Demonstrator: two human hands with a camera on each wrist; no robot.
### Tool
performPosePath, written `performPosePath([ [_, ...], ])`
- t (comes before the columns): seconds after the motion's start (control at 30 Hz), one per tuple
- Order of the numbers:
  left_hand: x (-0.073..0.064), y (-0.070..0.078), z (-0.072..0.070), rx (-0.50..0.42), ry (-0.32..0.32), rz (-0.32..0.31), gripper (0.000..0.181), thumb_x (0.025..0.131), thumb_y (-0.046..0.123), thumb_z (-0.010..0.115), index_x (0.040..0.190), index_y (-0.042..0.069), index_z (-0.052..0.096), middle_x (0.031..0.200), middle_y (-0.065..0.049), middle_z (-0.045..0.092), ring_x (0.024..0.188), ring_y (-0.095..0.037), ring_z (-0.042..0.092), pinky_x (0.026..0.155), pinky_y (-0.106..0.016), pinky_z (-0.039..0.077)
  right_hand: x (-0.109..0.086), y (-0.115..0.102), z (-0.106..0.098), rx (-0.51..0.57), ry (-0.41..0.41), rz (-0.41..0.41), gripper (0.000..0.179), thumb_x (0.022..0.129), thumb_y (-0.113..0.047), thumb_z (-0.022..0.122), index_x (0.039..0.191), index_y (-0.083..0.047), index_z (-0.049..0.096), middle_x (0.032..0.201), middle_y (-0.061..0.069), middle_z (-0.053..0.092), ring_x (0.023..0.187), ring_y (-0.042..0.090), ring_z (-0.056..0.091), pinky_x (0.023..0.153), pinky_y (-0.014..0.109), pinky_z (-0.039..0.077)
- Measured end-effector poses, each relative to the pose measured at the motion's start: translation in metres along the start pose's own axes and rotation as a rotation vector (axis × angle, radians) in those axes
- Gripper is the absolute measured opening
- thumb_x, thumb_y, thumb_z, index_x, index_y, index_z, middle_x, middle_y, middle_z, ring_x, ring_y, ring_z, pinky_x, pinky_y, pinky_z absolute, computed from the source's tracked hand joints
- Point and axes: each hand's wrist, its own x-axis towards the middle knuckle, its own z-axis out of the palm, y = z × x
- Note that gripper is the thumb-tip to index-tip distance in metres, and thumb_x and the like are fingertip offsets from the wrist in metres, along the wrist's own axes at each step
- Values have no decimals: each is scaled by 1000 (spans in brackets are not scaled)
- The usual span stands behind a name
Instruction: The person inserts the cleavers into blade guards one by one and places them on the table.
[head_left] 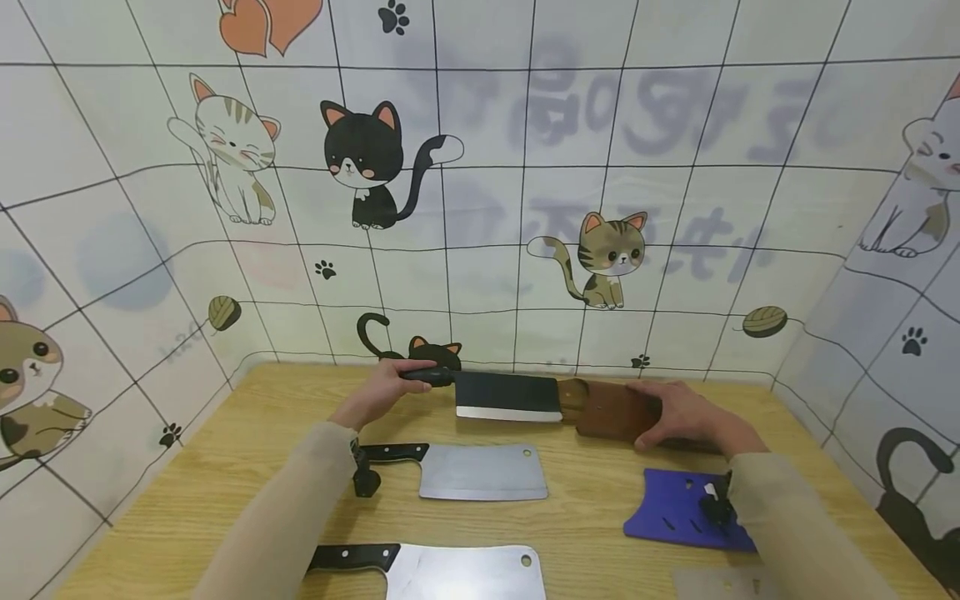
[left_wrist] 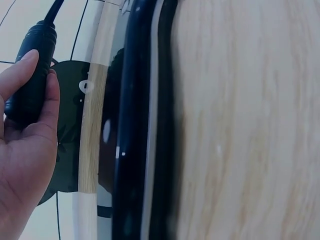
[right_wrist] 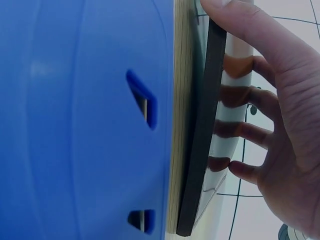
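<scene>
My left hand [head_left: 386, 387] grips the black handle of a dark-bladed cleaver [head_left: 508, 397] at the table's back; its pale edge faces me. Thumb and fingers curl round that black handle [left_wrist: 37, 75] in the left wrist view. Just right of the blade lies a wooden-handled knife [head_left: 611, 408] with a flat, brown-looking blade, its handle partly overlapped by the cleaver's tip. My right hand [head_left: 686, 412] holds this blade, thumb at the near edge. In the right wrist view my right fingers [right_wrist: 250, 130] bend against a glossy surface that mirrors them, beside a dark edge.
Two silver cleavers with black riveted handles, a farther one [head_left: 483, 472] and a nearer one [head_left: 465, 575], lie on the wooden table [head_left: 225, 475]. A blue slotted piece [head_left: 671, 508] and a pale flat piece [head_left: 720, 583] lie below my right wrist. Cat-print sheeting [head_left: 487, 208] surrounds the table.
</scene>
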Motion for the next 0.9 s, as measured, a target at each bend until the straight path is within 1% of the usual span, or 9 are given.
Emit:
performPosePath([
  [0.2,0,-1,1,24,1,7,51,93,4,72,142,2,60,145,-20,55,131,-30,50,106,-43,36,5,-7,1,15,-14,8,109,60,-47,97,146,3,52,136,21,61,124,41,55,102,58,43],
  [0.33,-1,0,2,39,4,6,49,92,5,74,141,6,63,143,-17,57,130,-28,51,105,-42,37,9,-8,1,-6,0,-1,110,58,-48,97,145,3,53,133,21,63,121,41,57,100,59,45],
  [0.4,-1,1,2,31,7,2,48,92,5,74,139,8,65,142,-15,58,130,-28,51,106,-42,36,11,-8,1,-13,3,4,110,58,-49,96,145,2,52,133,21,63,121,41,57,100,58,45],
  [0.57,-2,1,4,7,1,2,47,92,5,74,138,8,66,141,-16,59,134,-29,49,110,-46,35,16,-14,-1,16,-13,27,112,59,-49,96,148,2,50,137,23,60,125,43,54,102,58,43],
  [0.77,-1,2,6,-7,-14,6,47,92,5,74,138,6,65,142,-18,58,133,-29,50,107,-41,39,19,-23,-3,11,-35,46,112,60,-49,95,149,1,50,139,24,58,126,43,53,102,58,43],
  [0.83,-1,1,7,-17,-19,12,47,92,4,73,138,4,65,142,-19,58,132,-30,51,106,-41,41,21,-25,-3,10,-36,45,111,60,-49,95,149,1,50,139,24,58,125,42,53,102,58,43],
  [0.9,-1,2,7,-23,-16,13,47,92,3,73,138,4,65,141,-19,59,133,-30,51,107,-42,40,22,-26,-2,11,-36,53,110,60,-48,96,149,0,50,140,23,58,126,41,53,103,57,43],
])
